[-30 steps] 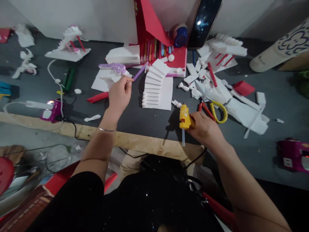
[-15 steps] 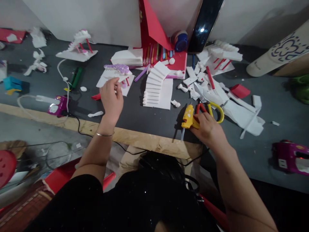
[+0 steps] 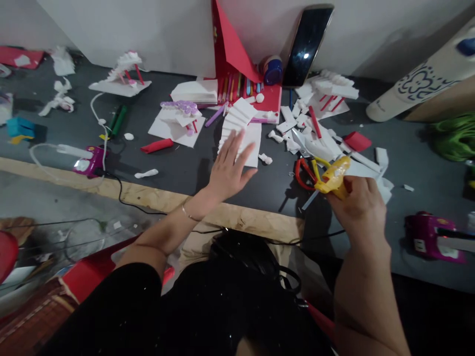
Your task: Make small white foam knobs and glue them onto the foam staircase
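My right hand is wrapped around the handle of a yellow glue gun, lifted over the right part of the table. A clear glue stick pokes out of its back end. My left hand is stretched out, fingers spread, over the near part of a white model staircase on a white card base. Whether the fingertips touch it I cannot tell. Scissors with red and yellow handles lie just beside the glue gun. To the left stands a small white model with purple trim and red posts.
White scraps lie right of the staircase, near another small model. A phone leans on the wall beside a blue-lidded jar. A white bottle and a purple device are at the right.
My left hand has moved right, from the purple-trimmed model to over the staircase, and its fingers have spread. My right hand has raised the glue gun and carried it right, turning it.
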Motion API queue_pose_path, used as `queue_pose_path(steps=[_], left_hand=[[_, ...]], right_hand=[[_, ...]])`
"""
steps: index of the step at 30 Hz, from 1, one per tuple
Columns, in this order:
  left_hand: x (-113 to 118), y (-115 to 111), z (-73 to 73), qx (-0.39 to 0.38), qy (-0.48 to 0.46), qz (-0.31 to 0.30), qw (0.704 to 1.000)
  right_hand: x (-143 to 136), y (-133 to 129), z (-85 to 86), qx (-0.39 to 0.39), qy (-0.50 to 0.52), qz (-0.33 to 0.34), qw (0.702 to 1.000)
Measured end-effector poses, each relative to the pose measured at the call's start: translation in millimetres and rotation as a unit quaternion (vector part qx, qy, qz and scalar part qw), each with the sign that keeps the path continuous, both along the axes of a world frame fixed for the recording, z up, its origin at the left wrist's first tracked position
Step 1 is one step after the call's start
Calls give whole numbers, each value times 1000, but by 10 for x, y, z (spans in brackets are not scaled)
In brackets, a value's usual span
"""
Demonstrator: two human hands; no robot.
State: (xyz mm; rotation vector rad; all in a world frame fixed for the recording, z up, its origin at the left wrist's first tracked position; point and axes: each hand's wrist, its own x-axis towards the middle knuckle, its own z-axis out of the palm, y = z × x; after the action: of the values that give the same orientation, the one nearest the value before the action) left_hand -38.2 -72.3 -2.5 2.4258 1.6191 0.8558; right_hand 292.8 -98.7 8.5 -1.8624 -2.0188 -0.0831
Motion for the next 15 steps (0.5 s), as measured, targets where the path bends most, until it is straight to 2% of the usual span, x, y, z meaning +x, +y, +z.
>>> queue_pose_path(steps=[1, 2, 4, 6, 8, 10, 11, 13, 15], left_hand=[[86, 74, 6, -21, -17, 16, 1000], [174, 106, 10, -43, -33, 0, 999], [339, 18, 17, -93, -58, -116, 987], [442, -228, 28, -143, -59, -258, 954], [435, -491, 47, -139, -15, -322, 937], [323, -623, 71, -86, 21, -306, 948], [247, -616, 84, -55, 31, -260, 964], [108, -472, 113, -34, 51, -140, 988], [38, -230, 143, -18, 64, -97, 993]], right_hand=[[-12, 6, 0, 2, 4, 5, 1000], [-28, 17, 1, 0, 7, 9, 1000], [-58, 56, 3, -5, 12, 9, 1000], [-81, 118, -1, -3, 15, 7, 1000], [-111, 194, -18, -2, 21, 23, 1000], [-170, 273, -49, -5, 34, 66, 997], [-213, 310, -65, -18, 35, 89, 995], [-326, 372, -96, -42, 24, 125, 991], [-455, 416, -117, -59, 14, 150, 987]])
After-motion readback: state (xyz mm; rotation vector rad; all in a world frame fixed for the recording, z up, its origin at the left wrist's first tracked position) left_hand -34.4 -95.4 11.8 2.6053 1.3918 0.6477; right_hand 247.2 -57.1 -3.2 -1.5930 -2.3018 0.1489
